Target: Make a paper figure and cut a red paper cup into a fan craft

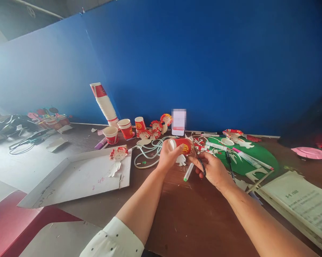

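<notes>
L hand [168, 155] wraps round cup [186, 147]; R hand [213, 169] grips scissors [202, 165] by cup's R end, blade opening hard to see. Best: light hold w/o crushing, short snips.

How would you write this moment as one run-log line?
left hand: holds red paper cup sideways | right hand: holds scissors beside cup | around: green-tipped marker, cardboard tray

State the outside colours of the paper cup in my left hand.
The paper cup is red with a yellow emblem, seen in the head view.
</notes>
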{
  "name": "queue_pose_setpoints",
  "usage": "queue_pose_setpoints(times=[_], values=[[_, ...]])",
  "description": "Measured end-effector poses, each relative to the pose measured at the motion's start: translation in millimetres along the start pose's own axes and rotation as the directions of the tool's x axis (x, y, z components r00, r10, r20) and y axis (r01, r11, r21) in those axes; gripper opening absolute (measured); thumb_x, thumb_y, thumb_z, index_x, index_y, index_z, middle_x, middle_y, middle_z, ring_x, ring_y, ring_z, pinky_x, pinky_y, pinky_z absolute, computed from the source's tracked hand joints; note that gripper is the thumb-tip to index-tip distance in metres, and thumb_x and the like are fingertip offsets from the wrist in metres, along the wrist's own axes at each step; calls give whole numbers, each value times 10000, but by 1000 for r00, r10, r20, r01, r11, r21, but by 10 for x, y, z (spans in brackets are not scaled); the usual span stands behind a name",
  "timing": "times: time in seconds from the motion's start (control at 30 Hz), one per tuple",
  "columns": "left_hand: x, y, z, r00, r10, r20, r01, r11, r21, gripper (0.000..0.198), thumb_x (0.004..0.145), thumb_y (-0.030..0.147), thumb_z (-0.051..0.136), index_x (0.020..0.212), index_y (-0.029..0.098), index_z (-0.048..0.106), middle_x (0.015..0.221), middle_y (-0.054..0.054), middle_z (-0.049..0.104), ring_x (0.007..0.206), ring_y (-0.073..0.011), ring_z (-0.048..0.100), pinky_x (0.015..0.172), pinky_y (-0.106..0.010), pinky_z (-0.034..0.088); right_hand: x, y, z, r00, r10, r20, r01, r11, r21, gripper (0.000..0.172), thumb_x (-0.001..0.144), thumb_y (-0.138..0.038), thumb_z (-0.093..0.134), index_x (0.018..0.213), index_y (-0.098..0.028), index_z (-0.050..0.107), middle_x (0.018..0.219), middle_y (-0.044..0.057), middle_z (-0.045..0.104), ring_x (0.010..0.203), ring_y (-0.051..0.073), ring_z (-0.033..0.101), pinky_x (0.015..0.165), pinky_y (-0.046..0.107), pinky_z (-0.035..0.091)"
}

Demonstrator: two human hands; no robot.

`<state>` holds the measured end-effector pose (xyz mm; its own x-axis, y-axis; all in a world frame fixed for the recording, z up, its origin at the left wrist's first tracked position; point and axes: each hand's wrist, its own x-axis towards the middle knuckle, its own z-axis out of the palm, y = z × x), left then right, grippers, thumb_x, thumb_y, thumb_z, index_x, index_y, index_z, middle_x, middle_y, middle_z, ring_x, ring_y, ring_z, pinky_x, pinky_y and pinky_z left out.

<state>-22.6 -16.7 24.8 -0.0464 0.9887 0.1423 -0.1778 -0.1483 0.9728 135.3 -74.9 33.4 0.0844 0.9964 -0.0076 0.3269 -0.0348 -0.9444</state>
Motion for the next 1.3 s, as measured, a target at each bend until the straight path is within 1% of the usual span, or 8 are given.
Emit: queue_pose_setpoints(times=[0.13, 0.3, 0.53, 0.67, 0.83, 0.97, 1.1, 1.3], values=[[3, -4, 7, 999, 42, -5, -42, 999, 19, 558, 663, 420, 769, 1108, 178, 535, 1080, -99, 629, 987, -218, 612, 835, -334, 502, -11, -15, 6, 1000, -19, -9, 18, 1000, -14, 353, 720, -549, 673, 791, -218, 574, 486, -48, 590, 365, 107, 519, 398, 219, 395], [-18, 23, 33, 993, -100, 64, 106, 991, -86, 561, 680, 512, 731, 1085, 181, 530, 1063, -107, 624, 909, -232, 644, 711, -339, 546, -24, -8, 9, 1000, 6, 13, -5, 999, -35, 325, 727, -528, 677, 784, -226, 569, 509, -48, 613, 390, 113, 547, 434, 222, 421], [-11, 9, 7, 996, -61, 60, 56, 995, 86, 518, 652, 490, 763, 982, 176, 515, 951, -75, 620, 772, -186, 630, 599, -297, 545, 12, 44, -13, 999, 17, 39, -17, 1000, 0, 317, 726, -510, 683, 800, -227, 558, 535, -44, 630, 420, 122, 568, 451, 227, 434], [-20, 35, 8, 996, -59, 69, 52, 994, 91, 511, 653, 482, 764, 982, 168, 528, 924, -68, 629, 743, -178, 626, 587, -294, 539, 19, 31, -17, 1000, 14, 28, -14, 1000, -11, 326, 725, -511, 688, 788, -224, 545, 517, -49, 618, 399, 113, 543, 428, 220, 414], [-26, 78, 17, 1000, -23, 12, 22, 995, 100, 471, 658, 456, 769, 941, 156, 543, 892, -65, 642, 773, -176, 633, 623, -260, 528, -10, -13, -7, 1000, -1, -2, 1, 999, -39, 330, 727, -527, 678, 778, -223, 562, 495, -53, 600, 369, 99, 518, 412, 211, 390], [-9, 61, 44, 998, -57, -23, 57, 998, 6, 552, 623, 447, 797, 1023, 158, 550, 987, -89, 648, 862, -209, 646, 658, -278, 546, -15, -36, -16, 1000, -6, -9, 5, 998, -65, 344, 719, -545, 675, 760, -223, 561, 481, -49, 595, 357, 104, 514, 392, 214, 369], [4, 91, 66, 986, -144, 82, 147, 989, -31, 512, 675, 521, 734, 1016, 160, 609, 947, -97, 668, 840, -226, 661, 628, -302, 561, 4, -12, -12, 1000, 3, 12, -2, 998, -58, 335, 716, -537, 678, 767, -224, 568, 493, -41, 606, 369, 116, 527, 407, 228, 385], [94, 144, 76, 979, -125, 161, 117, 991, 59, 460, 673, 497, 744, 937, 138, 628, 831, -86, 669, 725, -206, 656, 576, -310, 563, 52, 58, -30, 999, 18, 36, -19, 1000, 24, 306, 717, -499, 687, 795, -231, 560, 521, -40, 617, 406, 129, 543, 430, 239, 413]])
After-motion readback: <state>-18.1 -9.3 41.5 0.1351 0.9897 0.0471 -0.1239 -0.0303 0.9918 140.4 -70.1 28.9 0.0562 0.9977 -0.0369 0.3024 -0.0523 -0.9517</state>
